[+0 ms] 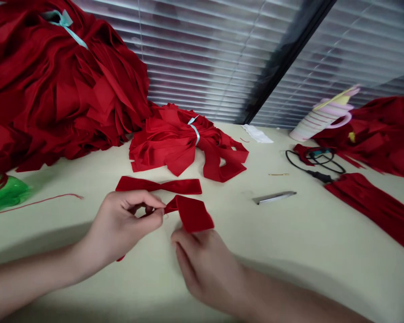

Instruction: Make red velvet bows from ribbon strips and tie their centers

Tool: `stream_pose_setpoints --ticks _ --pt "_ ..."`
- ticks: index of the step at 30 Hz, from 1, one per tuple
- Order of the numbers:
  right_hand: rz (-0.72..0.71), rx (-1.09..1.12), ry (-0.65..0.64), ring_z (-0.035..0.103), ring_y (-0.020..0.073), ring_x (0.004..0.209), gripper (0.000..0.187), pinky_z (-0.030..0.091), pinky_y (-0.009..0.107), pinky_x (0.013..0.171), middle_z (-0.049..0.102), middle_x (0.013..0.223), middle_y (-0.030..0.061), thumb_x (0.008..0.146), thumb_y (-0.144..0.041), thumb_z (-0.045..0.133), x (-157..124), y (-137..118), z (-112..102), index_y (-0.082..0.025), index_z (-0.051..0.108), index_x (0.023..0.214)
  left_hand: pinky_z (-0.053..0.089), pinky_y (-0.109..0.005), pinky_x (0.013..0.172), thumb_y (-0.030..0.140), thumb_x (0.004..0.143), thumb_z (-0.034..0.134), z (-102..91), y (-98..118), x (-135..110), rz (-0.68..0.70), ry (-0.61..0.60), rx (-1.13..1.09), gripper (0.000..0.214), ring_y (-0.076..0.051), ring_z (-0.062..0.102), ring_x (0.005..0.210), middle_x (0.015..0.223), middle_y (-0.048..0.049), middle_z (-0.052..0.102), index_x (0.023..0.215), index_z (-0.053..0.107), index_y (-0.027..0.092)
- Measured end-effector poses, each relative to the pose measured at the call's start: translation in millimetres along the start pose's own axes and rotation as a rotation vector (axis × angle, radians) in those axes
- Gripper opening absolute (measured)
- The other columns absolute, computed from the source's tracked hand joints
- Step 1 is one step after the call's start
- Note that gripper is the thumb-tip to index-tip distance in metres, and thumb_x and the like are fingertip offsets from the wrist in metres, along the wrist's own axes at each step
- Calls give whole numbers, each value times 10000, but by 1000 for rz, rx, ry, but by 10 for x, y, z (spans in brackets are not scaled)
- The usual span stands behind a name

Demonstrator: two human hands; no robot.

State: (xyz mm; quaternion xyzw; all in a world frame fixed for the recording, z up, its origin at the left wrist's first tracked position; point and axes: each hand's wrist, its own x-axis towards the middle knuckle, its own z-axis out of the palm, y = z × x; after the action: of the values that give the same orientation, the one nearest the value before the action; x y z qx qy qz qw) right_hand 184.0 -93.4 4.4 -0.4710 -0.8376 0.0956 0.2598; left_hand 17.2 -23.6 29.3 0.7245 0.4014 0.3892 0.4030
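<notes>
Thumb and forefinger of my left hand (121, 229) pinch a strip of red velvet ribbon (195, 214) at its gathered middle. One flap of that ribbon stands out to the right, over the knuckles of my right hand (205, 260). My right hand is closed just below the flap, and whatever its fingers hold is hidden. Behind both hands a second red ribbon piece (161, 185), narrowed at its middle, lies flat on the pale table (289, 251). A small red tip shows beneath my left hand.
Bundles of red ribbon, a large one (70, 89) and a smaller one (188, 139), lie behind. Metal thread snips or tweezers (276, 197), a black cable (318, 175) and a striped mug (318, 121) are at right. A green plastic container (6, 193) with red thread sits left.
</notes>
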Motion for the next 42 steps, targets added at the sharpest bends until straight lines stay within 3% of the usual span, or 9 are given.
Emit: stream_pose_setpoints --ticks 3,7,10,14,20,27,31,35,42 --pt "254 561 -57 321 82 519 144 263 230 466 385 605 -33 817 -137 442 72 45 -43 -172 459 678 434 -138 450 48 713 588 -14 18 -10 173 23 41 157 -79 578 560 671 41 662 683 636 194" --pt "399 1198 -27 383 80 565 114 316 219 505 446 642 -33 773 -233 596 147 39 -105 -169 520 718 521 -204 629 41 741 618 -34 45 -74 544 43 230 125 -128 625 717 788 -21 662 761 634 164" --pt "547 1381 0 395 70 531 141 317 216 489 481 602 -37 723 -249 682 154 11 -101 -151 583 699 534 -289 689 29 757 627 -42 18 -111 740 13 349 94 -164 602 758 815 -75 649 791 639 116" --pt "685 1443 4 393 59 500 188 296 206 461 491 550 -46 641 -254 761 150 2 -83 -139 615 616 528 -338 640 25 759 628 -53 -39 -153 833 -9 452 123 -184 573 750 814 -88 640 849 634 109" --pt "719 1531 9 392 56 498 166 291 197 471 511 520 -49 612 -243 764 179 18 -103 -143 632 603 528 -286 648 19 747 614 -9 42 -167 669 -22 389 172 -165 598 748 801 -51 649 834 621 167" --pt "734 1502 109 362 54 499 57 291 187 478 496 546 -54 652 -155 651 141 1 -64 -163 604 621 474 -135 515 82 748 584 103 39 -151 108 -62 29 148 -79 579 589 717 40 661 783 647 211" --pt "743 1463 121 381 73 534 60 318 206 522 490 553 -46 632 -130 616 128 8 -49 -162 587 591 453 -121 469 90 738 581 93 51 -136 -67 -128 -127 156 -77 581 566 691 47 684 762 674 213" --pt "696 1424 136 404 93 570 56 331 221 540 498 566 -36 592 -137 603 143 22 -53 -164 556 575 432 -123 438 85 742 580 84 63 -123 -134 -152 -179 162 -85 588 588 640 31 669 757 685 207" --pt "779 1424 130 330 68 521 78 280 206 499 435 530 -55 597 -140 624 138 6 -66 -155 553 567 485 -153 548 99 777 583 104 51 -169 -65 -111 -205 146 -84 602 639 762 23 688 785 667 219"
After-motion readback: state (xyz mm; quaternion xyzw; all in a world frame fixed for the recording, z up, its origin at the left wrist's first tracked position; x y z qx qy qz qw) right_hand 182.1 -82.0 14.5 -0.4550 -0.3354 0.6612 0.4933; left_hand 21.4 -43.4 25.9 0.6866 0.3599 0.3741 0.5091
